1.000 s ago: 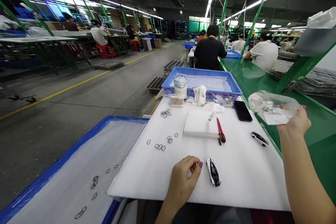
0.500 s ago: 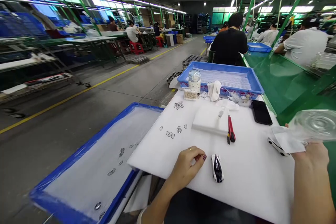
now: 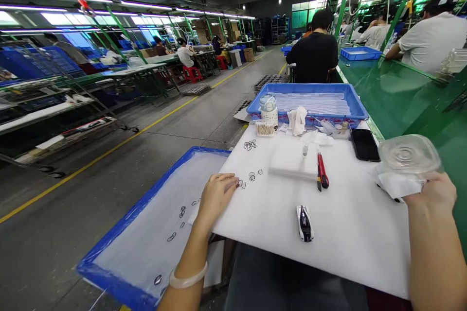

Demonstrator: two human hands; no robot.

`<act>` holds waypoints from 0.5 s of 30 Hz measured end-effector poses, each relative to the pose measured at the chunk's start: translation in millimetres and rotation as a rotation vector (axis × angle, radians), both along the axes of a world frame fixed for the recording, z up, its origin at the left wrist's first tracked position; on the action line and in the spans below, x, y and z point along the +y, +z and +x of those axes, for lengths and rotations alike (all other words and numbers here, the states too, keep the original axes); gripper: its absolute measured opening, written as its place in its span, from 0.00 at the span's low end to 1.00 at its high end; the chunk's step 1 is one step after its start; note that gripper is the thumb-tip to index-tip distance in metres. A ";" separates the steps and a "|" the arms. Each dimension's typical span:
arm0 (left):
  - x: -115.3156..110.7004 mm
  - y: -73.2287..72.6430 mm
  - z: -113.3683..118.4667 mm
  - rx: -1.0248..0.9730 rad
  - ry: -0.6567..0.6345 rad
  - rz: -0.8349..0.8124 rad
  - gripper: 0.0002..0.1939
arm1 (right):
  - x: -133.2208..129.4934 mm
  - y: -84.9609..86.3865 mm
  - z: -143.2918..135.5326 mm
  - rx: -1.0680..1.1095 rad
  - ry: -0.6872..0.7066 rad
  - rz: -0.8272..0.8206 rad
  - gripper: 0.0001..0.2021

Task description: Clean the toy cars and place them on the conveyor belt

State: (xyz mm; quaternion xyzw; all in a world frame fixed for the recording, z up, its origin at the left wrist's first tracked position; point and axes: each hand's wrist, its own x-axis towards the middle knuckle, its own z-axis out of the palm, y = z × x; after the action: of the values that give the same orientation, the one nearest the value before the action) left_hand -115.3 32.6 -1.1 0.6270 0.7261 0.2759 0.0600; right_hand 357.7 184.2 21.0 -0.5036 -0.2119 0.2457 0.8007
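Observation:
My left hand [image 3: 218,194] reaches over the left edge of the white foam board [image 3: 346,223], its fingertips at some small dark-edged rings [image 3: 243,185]; whether it grips one is too small to tell. At the board's right side, my right hand [image 3: 434,192] holds a clear plastic container [image 3: 410,154] and a white tissue [image 3: 397,182]. Under the tissue is a dark and white object, mostly hidden. A white and black toy car [image 3: 304,223] lies near the front middle. A red cutter knife [image 3: 322,171] rests beside a white foam block [image 3: 288,163].
A blue tray [image 3: 120,214] with scattered rings is at lower left. Behind the board stands another blue tray [image 3: 353,102]. Cotton swabs [image 3: 266,129], a jar [image 3: 269,109], crumpled tissue [image 3: 297,120] and a black phone [image 3: 365,145] line the back edge. A person in black [image 3: 315,53] sits beyond.
My left hand has moved left from beside the toy car to the rings. The clear container and my right hand have shifted slightly left in view, and the camera view has shifted.

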 end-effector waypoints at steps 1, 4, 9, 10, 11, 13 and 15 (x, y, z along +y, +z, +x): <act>0.7 -1.4 1.2 -0.001 0.003 0.009 0.15 | 0.8 -0.6 -0.3 0.064 -0.021 0.019 0.04; 2.5 -5.3 4.1 -0.030 0.015 0.058 0.16 | -2.9 5.7 -0.6 0.053 -0.142 0.103 0.08; -2.7 -9.4 3.2 -0.150 0.078 0.187 0.19 | -18.0 32.4 -3.3 -0.286 -0.377 0.278 0.12; -5.4 -9.1 3.3 -0.185 0.106 0.214 0.19 | -19.2 36.9 -6.0 -0.385 -0.383 0.280 0.13; -8.5 -8.4 4.0 -0.225 0.133 0.241 0.19 | -19.1 40.6 -9.9 -0.495 -0.373 0.265 0.15; -14.8 -5.3 7.4 -0.319 0.173 0.291 0.18 | -14.8 45.4 -21.0 -0.710 -0.322 0.210 0.19; -20.1 -0.8 13.4 -0.414 0.179 0.312 0.17 | -5.7 48.2 -35.9 -0.925 -0.204 0.156 0.22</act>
State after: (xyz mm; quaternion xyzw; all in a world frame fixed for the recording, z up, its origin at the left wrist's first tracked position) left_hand -101.9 12.5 -1.9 0.4924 0.6996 0.5108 0.0851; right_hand 321.9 178.5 69.2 -0.5167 -0.5133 -0.1006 0.6778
